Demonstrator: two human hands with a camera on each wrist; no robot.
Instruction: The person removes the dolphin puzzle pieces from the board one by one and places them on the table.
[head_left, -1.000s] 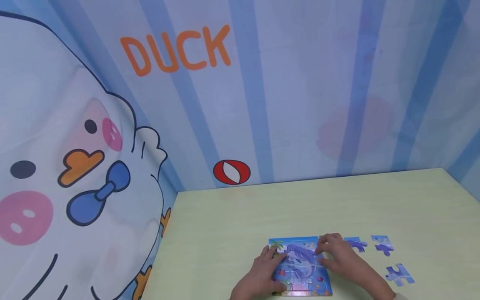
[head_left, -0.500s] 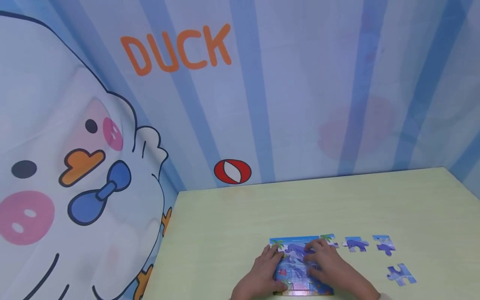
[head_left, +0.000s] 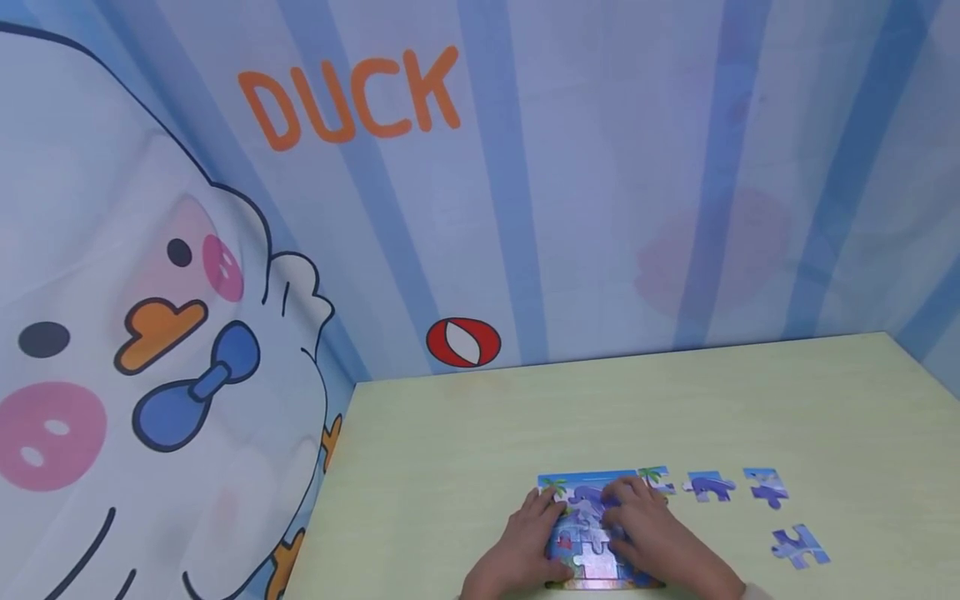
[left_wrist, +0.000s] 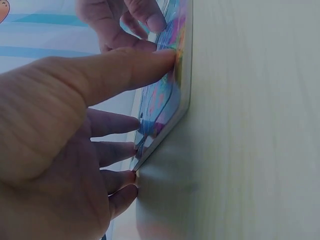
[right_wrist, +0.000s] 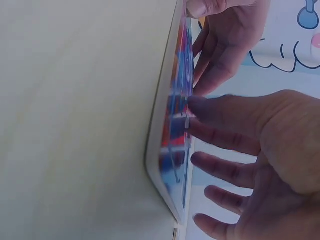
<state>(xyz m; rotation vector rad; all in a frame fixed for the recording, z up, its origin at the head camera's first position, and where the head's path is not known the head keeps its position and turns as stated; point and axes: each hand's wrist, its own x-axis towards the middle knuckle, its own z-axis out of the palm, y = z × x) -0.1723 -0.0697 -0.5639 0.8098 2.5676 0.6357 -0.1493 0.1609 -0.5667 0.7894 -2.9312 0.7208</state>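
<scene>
A framed jigsaw board (head_left: 598, 567) with a purple dolphin picture lies flat near the table's front edge. On its left side rests my left hand (head_left: 519, 552), fingers spread along the edge; the left wrist view shows the thumb (left_wrist: 125, 72) on top near the board's border. My right hand (head_left: 651, 529) covers the right part, thumb and fingertips touching the picture. From the right wrist, the hand (right_wrist: 265, 145) has bent, spread fingers at the board (right_wrist: 175, 120). Whether a loose piece lies under these fingertips I cannot tell.
Loose pieces lie right of the board: a palm-tree piece (head_left: 657, 478) close to its upper corner, a dolphin piece (head_left: 709, 487), another piece (head_left: 766, 487) farther right and one lower (head_left: 800, 547). A printed duck cloth (head_left: 600, 183) hangs behind the pale table (head_left: 450, 450).
My right hand has moved left from the board's right edge onto the picture, uncovering the palm-tree piece. My left hand has stayed where it was.
</scene>
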